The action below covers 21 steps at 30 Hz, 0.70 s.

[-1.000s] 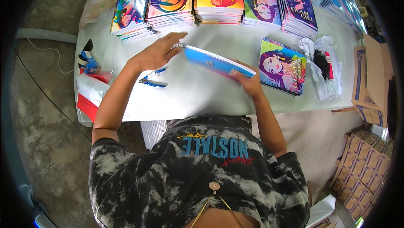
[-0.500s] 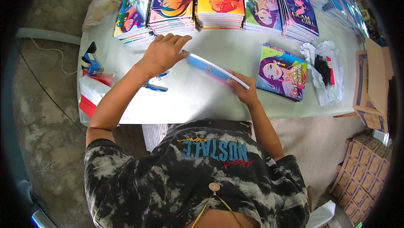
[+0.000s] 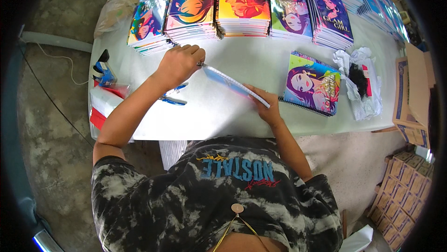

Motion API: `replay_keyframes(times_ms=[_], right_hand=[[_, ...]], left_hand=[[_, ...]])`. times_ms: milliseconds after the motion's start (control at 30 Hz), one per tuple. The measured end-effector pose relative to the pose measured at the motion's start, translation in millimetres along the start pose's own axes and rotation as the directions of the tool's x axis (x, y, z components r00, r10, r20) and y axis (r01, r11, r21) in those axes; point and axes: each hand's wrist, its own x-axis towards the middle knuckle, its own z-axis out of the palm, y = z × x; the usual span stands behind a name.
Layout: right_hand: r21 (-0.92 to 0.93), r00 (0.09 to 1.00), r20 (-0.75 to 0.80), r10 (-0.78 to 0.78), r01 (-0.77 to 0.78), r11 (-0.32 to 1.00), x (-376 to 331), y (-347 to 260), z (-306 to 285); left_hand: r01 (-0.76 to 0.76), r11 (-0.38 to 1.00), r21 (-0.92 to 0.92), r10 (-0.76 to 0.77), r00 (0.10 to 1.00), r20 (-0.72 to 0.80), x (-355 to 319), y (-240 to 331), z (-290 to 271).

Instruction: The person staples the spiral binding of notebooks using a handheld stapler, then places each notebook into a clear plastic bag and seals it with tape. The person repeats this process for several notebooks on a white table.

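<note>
A thin spiral notebook (image 3: 235, 84) stands on edge, tilted, on the white table (image 3: 219, 117), held at both ends. The left hand (image 3: 179, 63) is closed around the notebook's far-left corner; the right hand (image 3: 265, 107) presses its fingers against the near-right end. Just left of the notebook, blue-handled pliers (image 3: 173, 97) lie under the left wrist. Right of the notebook rests a small pile of colourful notebooks (image 3: 311, 83), and beyond that crumpled white wrapping (image 3: 361, 84). Behind the notebook runs a row of stacked notebooks (image 3: 242, 5).
</note>
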Motion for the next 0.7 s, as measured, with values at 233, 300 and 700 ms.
replay_keyframes(times_ms=[233,300,700], right_hand=[[-0.049,0.995,-0.044,-0.091,0.089,0.995,-2.6,2.2,5.4],[-0.055,0.996,-0.042,-0.076,0.073,0.996,-4.3,2.2,5.3],[-0.079,0.997,-0.067,-0.046,0.040,0.996,-10.0,-2.4,10.2]], left_hand=[[-0.011,0.999,0.053,0.012,1.000,-0.021,2.0,7.7,-1.7],[-0.052,0.996,0.066,0.066,0.972,-0.224,5.2,9.5,5.7],[-0.175,0.979,0.101,0.189,0.970,-0.151,7.0,-4.8,6.7]])
